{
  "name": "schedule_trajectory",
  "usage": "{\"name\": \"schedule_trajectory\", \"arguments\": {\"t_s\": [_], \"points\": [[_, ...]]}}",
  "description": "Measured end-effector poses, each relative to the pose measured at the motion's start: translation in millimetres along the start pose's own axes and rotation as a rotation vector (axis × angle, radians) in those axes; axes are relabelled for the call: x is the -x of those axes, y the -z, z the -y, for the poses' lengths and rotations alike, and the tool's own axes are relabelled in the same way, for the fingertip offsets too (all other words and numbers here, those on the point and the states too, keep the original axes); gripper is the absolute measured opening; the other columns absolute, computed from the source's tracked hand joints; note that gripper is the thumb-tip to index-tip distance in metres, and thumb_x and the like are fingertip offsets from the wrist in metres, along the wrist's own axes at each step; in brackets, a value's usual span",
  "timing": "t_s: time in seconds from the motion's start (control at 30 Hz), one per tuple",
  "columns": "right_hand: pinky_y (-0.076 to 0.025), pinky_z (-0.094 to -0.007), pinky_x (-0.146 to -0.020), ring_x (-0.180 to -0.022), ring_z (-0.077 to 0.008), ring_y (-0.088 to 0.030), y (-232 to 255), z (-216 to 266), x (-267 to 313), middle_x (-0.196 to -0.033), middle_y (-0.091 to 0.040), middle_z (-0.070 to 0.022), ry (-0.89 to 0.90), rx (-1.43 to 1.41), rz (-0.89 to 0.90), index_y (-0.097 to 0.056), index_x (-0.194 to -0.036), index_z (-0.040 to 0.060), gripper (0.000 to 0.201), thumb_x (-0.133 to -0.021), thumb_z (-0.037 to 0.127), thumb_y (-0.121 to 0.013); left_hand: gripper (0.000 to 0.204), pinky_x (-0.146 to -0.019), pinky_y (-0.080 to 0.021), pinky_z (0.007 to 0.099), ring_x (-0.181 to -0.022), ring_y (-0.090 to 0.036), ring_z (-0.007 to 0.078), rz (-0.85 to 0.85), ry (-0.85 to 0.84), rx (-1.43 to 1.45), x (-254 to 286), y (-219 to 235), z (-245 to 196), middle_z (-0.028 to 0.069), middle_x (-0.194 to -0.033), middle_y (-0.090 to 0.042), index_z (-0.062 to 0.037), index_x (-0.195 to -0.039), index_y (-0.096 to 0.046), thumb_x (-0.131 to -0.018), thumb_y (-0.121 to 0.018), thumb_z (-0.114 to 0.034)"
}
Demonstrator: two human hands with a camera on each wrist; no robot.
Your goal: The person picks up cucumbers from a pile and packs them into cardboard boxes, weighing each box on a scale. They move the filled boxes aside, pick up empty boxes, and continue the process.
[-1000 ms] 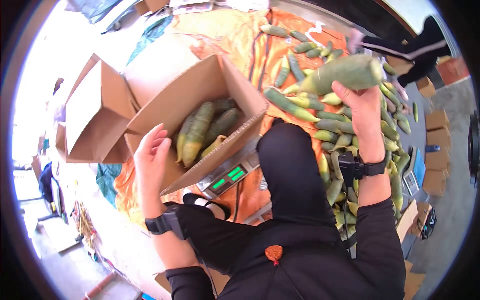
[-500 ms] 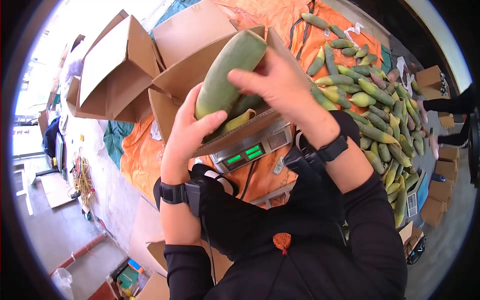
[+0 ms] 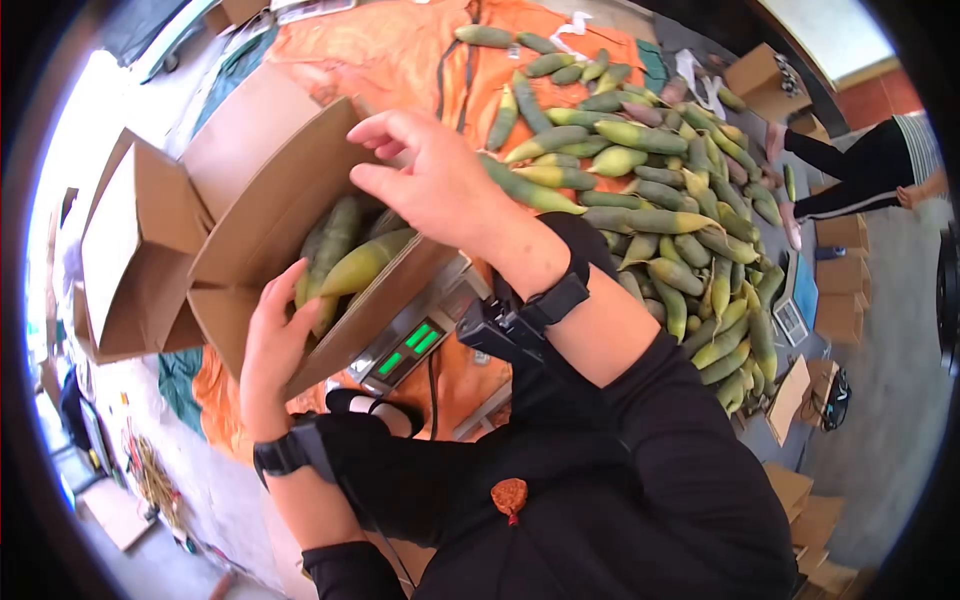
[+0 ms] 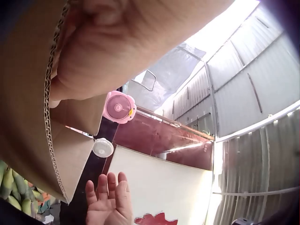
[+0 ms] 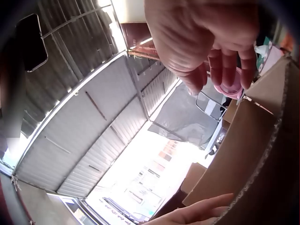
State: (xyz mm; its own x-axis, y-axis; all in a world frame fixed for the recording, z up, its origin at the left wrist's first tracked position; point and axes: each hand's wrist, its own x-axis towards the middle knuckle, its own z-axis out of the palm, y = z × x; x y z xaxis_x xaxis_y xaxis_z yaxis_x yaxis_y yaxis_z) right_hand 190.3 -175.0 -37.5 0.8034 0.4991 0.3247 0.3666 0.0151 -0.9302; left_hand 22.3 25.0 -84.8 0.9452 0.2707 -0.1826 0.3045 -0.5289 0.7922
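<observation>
Several large green radishes [image 3: 367, 262] lie inside an open cardboard box [image 3: 280, 190]. One with a yellow-green end rests on top. My left hand [image 3: 272, 340] is at the box's near left side, its fingers and thumb extended by the end of that radish. Over the right-hand rim hovers my right hand [image 3: 430, 170], fingers loosely bent and spread, with nothing in them. In the left wrist view the right hand [image 4: 110, 201] shows its bare palm. Beneath the box is a scale [image 3: 410, 350] with lit green digits.
A big pile of green radishes [image 3: 650, 215] covers the orange sheet [image 3: 390, 50] to the right. Another open carton [image 3: 150, 240] stands at the left. Someone in dark trousers [image 3: 850, 160] is at the far right, near stacked cartons [image 3: 842, 265].
My right hand carried a large green radish from over the pile to the box, where both hands held it half a second ago. Now the radish lies in the box and both hands have let go.
</observation>
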Motion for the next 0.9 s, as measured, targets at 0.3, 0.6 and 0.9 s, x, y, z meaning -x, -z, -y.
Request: {"name": "schedule_trajectory", "arguments": {"t_s": [0.3, 0.6, 0.9], "points": [[-0.049, -0.0313, -0.08, -0.091, -0.0212, -0.062, 139.0, -36.5, 33.4, -0.097, -0.064, -0.0114, -0.13, 0.379, -0.142, -0.064, -0.103, 0.0014, 0.028, -0.08, 0.016, -0.066, 0.041, -0.088, -0.046, 0.029, -0.102, -0.059, 0.0173, -0.244, 0.104, 0.067, 8.4, 24.3, 5.1, 0.0141, -0.118, -0.06, -0.0034, -0.129, -0.053, -0.088, -0.059, -0.007], [-0.044, -0.0431, -0.094, -0.11, -0.0343, -0.054, 337.3, -174.9, 236.3, -0.115, -0.058, -0.0187, -0.814, 1.248, -0.274, -0.057, -0.114, 0.0022, 0.05, -0.072, 0.023, -0.073, 0.035, -0.087, -0.047, 0.0257, -0.099, -0.061, 0.0142, -0.343, 0.099, 0.092, 5.7, 24.0, 11.3, 0.0114, -0.112, -0.064, -0.0033, -0.124, -0.057, -0.089, -0.059, -0.007], [-0.045, -0.0485, -0.095, -0.121, -0.0347, -0.046, 336.5, -192.7, 300.3, -0.127, -0.049, -0.0126, -1.228, 1.481, 0.013, -0.041, -0.134, 0.0168, 0.076, -0.066, 0.021, -0.075, 0.03, -0.081, -0.049, 0.0256, -0.091, -0.061, 0.0113, -0.424, 0.063, 0.001, 4.4, 19.1, 12.1, 0.0062, -0.103, -0.066, -0.004, -0.119, -0.061, -0.089, -0.06, -0.006]]}}
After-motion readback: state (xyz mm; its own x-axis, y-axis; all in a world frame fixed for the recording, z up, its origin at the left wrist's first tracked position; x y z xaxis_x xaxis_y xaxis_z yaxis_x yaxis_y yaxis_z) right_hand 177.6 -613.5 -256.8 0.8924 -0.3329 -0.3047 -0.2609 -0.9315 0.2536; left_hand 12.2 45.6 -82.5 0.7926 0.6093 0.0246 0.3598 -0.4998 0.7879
